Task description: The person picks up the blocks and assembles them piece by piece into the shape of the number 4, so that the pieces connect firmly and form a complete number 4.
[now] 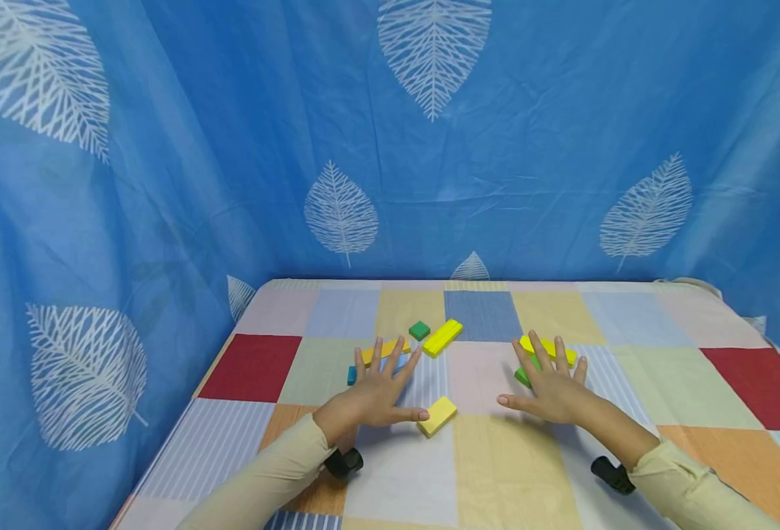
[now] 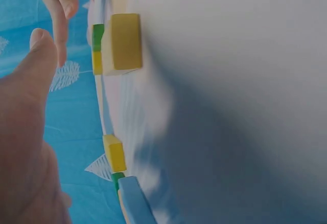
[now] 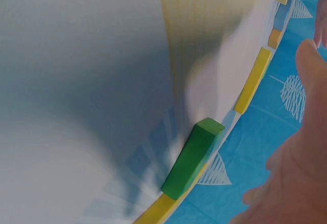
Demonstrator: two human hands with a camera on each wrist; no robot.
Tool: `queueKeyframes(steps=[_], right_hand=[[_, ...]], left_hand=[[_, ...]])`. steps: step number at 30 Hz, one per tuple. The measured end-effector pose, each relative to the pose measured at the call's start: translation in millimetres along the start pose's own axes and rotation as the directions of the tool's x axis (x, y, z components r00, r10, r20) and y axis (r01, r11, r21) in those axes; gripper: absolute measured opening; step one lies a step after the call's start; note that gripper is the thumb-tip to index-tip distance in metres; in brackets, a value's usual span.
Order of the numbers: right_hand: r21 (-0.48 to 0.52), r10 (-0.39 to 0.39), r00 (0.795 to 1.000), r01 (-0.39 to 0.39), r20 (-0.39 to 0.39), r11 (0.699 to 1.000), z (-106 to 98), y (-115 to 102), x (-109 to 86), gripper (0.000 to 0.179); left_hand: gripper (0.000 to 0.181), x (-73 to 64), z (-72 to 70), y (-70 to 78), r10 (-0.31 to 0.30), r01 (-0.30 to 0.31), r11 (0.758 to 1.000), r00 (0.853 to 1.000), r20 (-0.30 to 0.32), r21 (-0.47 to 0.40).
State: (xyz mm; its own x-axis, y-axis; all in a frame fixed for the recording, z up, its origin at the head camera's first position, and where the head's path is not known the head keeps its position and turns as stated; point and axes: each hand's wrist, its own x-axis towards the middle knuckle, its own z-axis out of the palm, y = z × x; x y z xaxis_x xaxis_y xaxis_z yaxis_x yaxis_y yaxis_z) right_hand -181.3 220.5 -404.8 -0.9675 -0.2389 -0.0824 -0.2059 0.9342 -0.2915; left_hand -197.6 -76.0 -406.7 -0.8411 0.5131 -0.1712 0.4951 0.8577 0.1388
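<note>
Nearest the camera are two pale sleeves, the left sleeve point(image 1: 264, 475) reaching in from seven o'clock and the right sleeve point(image 1: 697, 489) from five, each with a dark wrist camera below its cuff.

From the left: a teal block point(image 1: 352, 376) peeps out at ten o'clock of the left hand point(image 1: 373, 398), which hovers palm down, fingers spread, holding nothing. Beneath and beyond its fingers, towards twelve, lie an orange block point(image 1: 387, 350) and a light blue block point(image 2: 137, 202), partly hidden; that hand blocks a clear view of them. At one o'clock sit a small green block point(image 1: 419, 330) and, just beside it, a bright yellow bar point(image 1: 443, 338). At about four, the pale yellow block point(image 1: 437, 417) lies below the thumb, apart from it in the wrist view. Further right, a green bar point(image 3: 189, 163) and a second yellow bar point(image 1: 552, 349) lie partly under the right hand point(image 1: 557, 395), around its eleven to twelve; this hand too is spread and empty, well apart from the other.

The blocks look light, stiff, smooth and hard to damage; a thumb-and-finger pinch across the long sides should suit. The patchwork cloth point(image 1: 522, 478) might ruck under a dragged block. A blue curtain point(image 1: 542, 147) closes off twelve o'clock.
</note>
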Motion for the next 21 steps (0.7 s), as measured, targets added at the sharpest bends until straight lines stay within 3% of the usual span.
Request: queueKeyframes(steps=[6, 15, 21], right_hand=[[0.008, 0.001, 1.0, -0.001, 0.007, 1.0, 3, 5, 1.9, 0.102], [-0.039, 0.053, 0.998, -0.054, -0.021, 0.998, 4, 10, 9.7, 0.102], [-0.019, 0.077, 0.996, -0.078, -0.033, 0.997, 4, 12, 11.1, 0.102]], left_hand=[[0.098, 1.9, 2.9, -1.4, 0.023, -0.023, 1.0, 1.0, 0.008, 0.009], [0.1, 13.2, 6.2, -4.7, 0.191, -0.195, 0.973, 0.981, 0.041, 0.126], [0.097, 18.7, 8.0, -3.7, 0.224, -0.231, 0.964, 0.973, 0.061, 0.131]])
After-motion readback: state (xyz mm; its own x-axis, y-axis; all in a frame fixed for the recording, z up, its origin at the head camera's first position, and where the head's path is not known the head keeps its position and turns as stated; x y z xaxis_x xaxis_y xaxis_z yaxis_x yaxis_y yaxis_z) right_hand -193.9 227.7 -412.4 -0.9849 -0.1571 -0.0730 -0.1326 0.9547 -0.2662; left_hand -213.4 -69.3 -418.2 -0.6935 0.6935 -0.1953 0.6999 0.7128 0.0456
